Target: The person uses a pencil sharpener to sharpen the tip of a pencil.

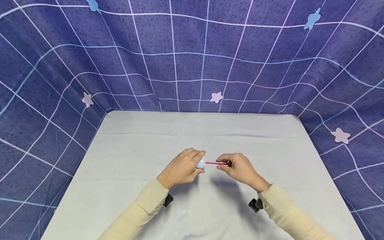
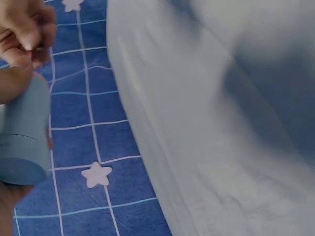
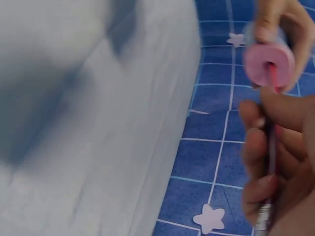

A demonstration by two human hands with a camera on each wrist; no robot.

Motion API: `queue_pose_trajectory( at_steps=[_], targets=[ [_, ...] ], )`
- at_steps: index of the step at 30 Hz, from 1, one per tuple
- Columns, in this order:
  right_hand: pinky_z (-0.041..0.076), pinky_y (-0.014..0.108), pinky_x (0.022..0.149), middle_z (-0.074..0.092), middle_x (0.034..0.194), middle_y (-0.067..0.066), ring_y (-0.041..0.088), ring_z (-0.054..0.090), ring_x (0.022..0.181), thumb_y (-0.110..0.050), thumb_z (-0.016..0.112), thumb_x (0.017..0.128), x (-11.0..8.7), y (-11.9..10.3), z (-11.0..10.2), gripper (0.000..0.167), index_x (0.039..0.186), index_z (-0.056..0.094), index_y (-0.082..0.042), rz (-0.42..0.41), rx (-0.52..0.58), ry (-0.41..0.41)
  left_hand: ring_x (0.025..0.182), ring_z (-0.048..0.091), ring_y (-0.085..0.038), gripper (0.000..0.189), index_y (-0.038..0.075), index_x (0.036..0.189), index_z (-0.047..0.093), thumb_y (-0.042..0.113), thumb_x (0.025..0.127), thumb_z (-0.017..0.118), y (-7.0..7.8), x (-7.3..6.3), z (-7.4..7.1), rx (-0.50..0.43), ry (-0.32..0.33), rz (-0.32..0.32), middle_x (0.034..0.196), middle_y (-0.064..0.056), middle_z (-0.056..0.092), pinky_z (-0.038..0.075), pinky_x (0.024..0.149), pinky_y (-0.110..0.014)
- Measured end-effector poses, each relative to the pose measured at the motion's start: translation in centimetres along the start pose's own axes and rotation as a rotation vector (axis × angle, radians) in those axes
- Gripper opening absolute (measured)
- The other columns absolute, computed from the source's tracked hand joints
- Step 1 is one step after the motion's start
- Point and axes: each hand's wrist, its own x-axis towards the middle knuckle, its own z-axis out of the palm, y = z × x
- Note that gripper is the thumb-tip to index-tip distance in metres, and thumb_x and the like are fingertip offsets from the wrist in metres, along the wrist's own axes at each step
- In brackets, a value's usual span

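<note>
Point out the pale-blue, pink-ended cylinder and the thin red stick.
Pale-blue, pink-ended cylinder [image 2: 25,125]: left wrist view, side of its body.
Thin red stick [image 1: 212,162]: head view, exposed shaft.

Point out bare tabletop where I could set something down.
The white cloth-covered table is bare along its far edge, beside the purple-blue gridded curtain, and outside each beige sleeve. Crowded: the middle, where the left hand grips a pale-blue, pink-ended cylinder and the right hand a slim red rod.

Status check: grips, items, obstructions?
Left grip holding pale-blue cylinder. Right grip holding red stick, inserted in cylinder's pink end. No obstruction visible.
</note>
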Motion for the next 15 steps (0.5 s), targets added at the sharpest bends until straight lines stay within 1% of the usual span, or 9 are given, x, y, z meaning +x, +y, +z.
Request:
queue_pose_trajectory(
  at_steps=[4, 7, 8, 10, 13, 15],
  targets=[
    [0.036, 0.017, 0.046, 0.069, 0.074, -0.006, -0.002, 0.045, 0.055, -0.014, 0.078, 0.077, 0.2, 0.1, 0.9, 0.013, 0.090, 0.074, -0.014, -0.142, -0.156, 0.214, 0.101, 0.063, -0.023, 0.054, -0.006, 0.121, 0.059, 0.030, 0.082, 0.073, -0.3, 0.6, -1.3, -0.117, -0.076, -0.132, 0.108, -0.012, 0.068, 0.049, 0.093, -0.035],
    [0.037, 0.016, 0.046, 0.070, 0.075, -0.005, 0.000, 0.049, 0.054, -0.014, 0.079, 0.075, 0.4, 0.3, 1.3, 0.016, 0.090, 0.075, -0.012, -0.285, -0.231, 0.347, 0.104, 0.063, -0.025, 0.055, -0.005, 0.123, 0.058, 0.028, 0.082, 0.073, -0.7, 1.1, -2.4, -0.227, -0.143, -0.230, 0.111, -0.014, 0.067, 0.050, 0.091, -0.037],
    [0.038, 0.017, 0.046, 0.070, 0.075, -0.005, 0.001, 0.050, 0.054, -0.014, 0.079, 0.075, 0.5, 0.3, 1.4, 0.016, 0.090, 0.075, -0.012, -0.333, -0.255, 0.383, 0.103, 0.063, -0.024, 0.055, -0.005, 0.123, 0.058, 0.028, 0.082, 0.073, -0.9, 1.3, -2.7, -0.263, -0.166, -0.257, 0.112, -0.014, 0.067, 0.051, 0.089, -0.037],
    [0.041, 0.020, 0.048, 0.070, 0.075, -0.004, 0.004, 0.054, 0.054, -0.020, 0.075, 0.080, 0.7, 0.5, 1.4, 0.013, 0.091, 0.075, -0.011, -0.423, -0.307, 0.453, 0.096, 0.063, -0.021, 0.053, -0.004, 0.123, 0.059, 0.027, 0.083, 0.072, -1.3, 1.6, -3.2, -0.341, -0.210, -0.304, 0.110, -0.013, 0.067, 0.052, 0.083, -0.034],
    [0.043, 0.025, 0.048, 0.071, 0.076, -0.002, 0.010, 0.060, 0.056, -0.026, 0.065, 0.090, 1.1, 0.6, 1.5, 0.019, 0.091, 0.074, -0.010, -0.559, -0.397, 0.560, 0.077, 0.059, -0.013, 0.041, 0.000, 0.116, 0.063, 0.024, 0.084, 0.071, -1.9, 1.9, -3.6, -0.474, -0.257, -0.336, 0.093, -0.006, 0.068, 0.051, 0.069, -0.026],
    [0.043, 0.026, 0.048, 0.071, 0.076, -0.001, 0.012, 0.063, 0.059, -0.028, 0.059, 0.094, 1.2, 0.5, 1.4, 0.024, 0.091, 0.074, -0.009, -0.636, -0.467, 0.626, 0.067, 0.053, -0.008, 0.030, 0.003, 0.108, 0.065, 0.022, 0.085, 0.071, -2.2, 2.0, -3.8, -0.551, -0.280, -0.345, 0.081, 0.000, 0.064, 0.047, 0.062, -0.021]
  ],
)
